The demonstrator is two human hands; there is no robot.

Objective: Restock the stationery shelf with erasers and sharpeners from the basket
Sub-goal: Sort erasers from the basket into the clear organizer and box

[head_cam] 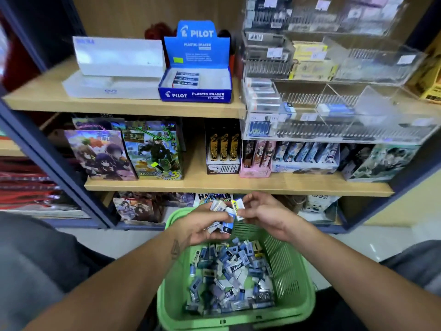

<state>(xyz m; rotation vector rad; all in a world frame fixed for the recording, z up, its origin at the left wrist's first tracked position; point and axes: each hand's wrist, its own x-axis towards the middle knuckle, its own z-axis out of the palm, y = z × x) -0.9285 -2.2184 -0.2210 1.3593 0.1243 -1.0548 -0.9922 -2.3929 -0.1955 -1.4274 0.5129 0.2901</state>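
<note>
The green basket (pixel 293 271) sits low in front of the person and is heaped with small wrapped erasers (pixel 231 273), so most of the restocking looks undone. The left hand (pixel 202 225) cups a clutch of erasers above the basket, while the right hand (pixel 260 211) pinches a yellow-and-white one (pixel 238 204) beside it. On the upper shelf (pixel 119 105) the blue Pilot eraser box (pixel 195 91) shows only three erasers, and the clear acrylic bins (pixel 346 111) appear sparsely filled.

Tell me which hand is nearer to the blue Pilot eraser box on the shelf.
The left hand, slightly. It holds a bunch of erasers over the green basket, almost straight below the Pilot box. The right hand pinches one eraser, below the box and further right.
</note>
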